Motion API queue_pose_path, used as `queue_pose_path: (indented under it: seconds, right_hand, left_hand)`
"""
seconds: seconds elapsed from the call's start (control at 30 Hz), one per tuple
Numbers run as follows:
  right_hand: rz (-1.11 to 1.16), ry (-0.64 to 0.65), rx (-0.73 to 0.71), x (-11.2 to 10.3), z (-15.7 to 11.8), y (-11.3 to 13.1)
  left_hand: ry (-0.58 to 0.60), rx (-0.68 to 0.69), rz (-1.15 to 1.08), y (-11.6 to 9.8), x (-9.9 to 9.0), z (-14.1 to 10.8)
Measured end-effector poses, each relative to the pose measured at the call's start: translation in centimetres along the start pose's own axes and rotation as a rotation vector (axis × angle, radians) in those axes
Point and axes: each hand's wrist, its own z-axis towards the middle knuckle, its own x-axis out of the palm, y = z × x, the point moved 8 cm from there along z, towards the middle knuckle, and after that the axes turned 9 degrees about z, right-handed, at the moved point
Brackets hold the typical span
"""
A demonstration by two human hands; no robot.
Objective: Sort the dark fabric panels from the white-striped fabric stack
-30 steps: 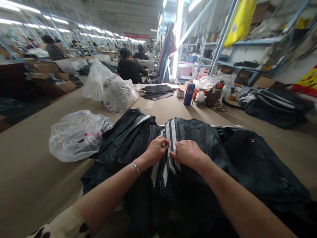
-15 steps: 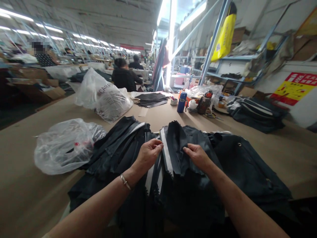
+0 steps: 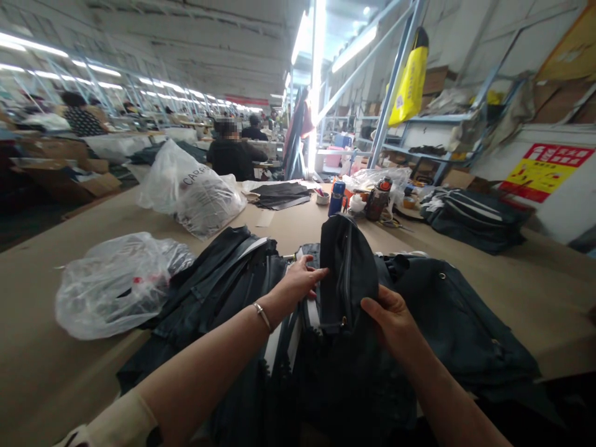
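Observation:
A zippered section of black garment [image 3: 348, 276] stands raised out of a pile of dark garments [image 3: 454, 316] on the table. My right hand [image 3: 391, 318] grips its lower right side. My left hand [image 3: 298, 282] rests its extended fingers against the section's left side, just above a white-striped band [image 3: 311, 313]. A metal zipper runs up the raised section, with its pull near the bottom. A bracelet sits on my left wrist. Below my hands, the pile's lower layers are dark and hard to tell apart.
A clear plastic bag [image 3: 116, 288] lies left of the pile, and a fuller printed one [image 3: 195, 198] stands beyond it. Farther along the tan table [image 3: 69, 360] are black fabric pieces [image 3: 280, 195], a blue bottle [image 3: 336, 197] and a flask [image 3: 378, 200]. A seated co-worker [image 3: 230, 158] is beyond.
My right hand has lifted the zippered black section upright, and my left hand has moved to its side. The white stripes are now partly covered, and the camera view has shifted slightly.

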Motion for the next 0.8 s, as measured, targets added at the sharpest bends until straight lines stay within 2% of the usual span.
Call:
queue_pose_path:
  seconds: [0.13,0.2,0.23,0.33,0.5,0.6,0.7,0.8]
  right_hand:
    - [-0.442,0.116,-0.115,0.5,-0.7,1.2]
    - [-0.598,0.099,-0.072,-0.2,-0.7,0.6]
    - [-0.595,0.063,-0.029,-0.9,-0.6,0.2]
    - [-0.406,-0.050,0.040,-2.2,0.1,-0.1]
    - [-0.299,-0.101,-0.038,-1.9,1.7,2.4]
    - [-0.178,-0.059,0.071,-1.8,2.0,2.7]
    - [-0.092,-0.001,0.198,-2.7,1.5,1.9]
    - [-0.204,-0.015,0.144,-5.2,1.0,1.3]
  left_hand:
    - [0.210,-0.023,-0.168,0.0,2.1,0.3]
    - [0.264,-0.035,-0.238,-0.3,2.8,-0.2]
    - [0.266,-0.043,-0.264,-0.5,3.0,-0.5]
    - [0.289,-0.032,-0.343,-1.8,4.3,-1.8]
    - [0.345,0.042,-0.324,-4.4,6.8,-3.8]
    - [0.351,0.024,-0.335,-5.4,6.6,-4.0]
    - [0.368,-0.052,-0.414,-6.4,5.5,-4.6]
    - [0.545,-0.055,-0.471,-8.0,6.2,-7.2]
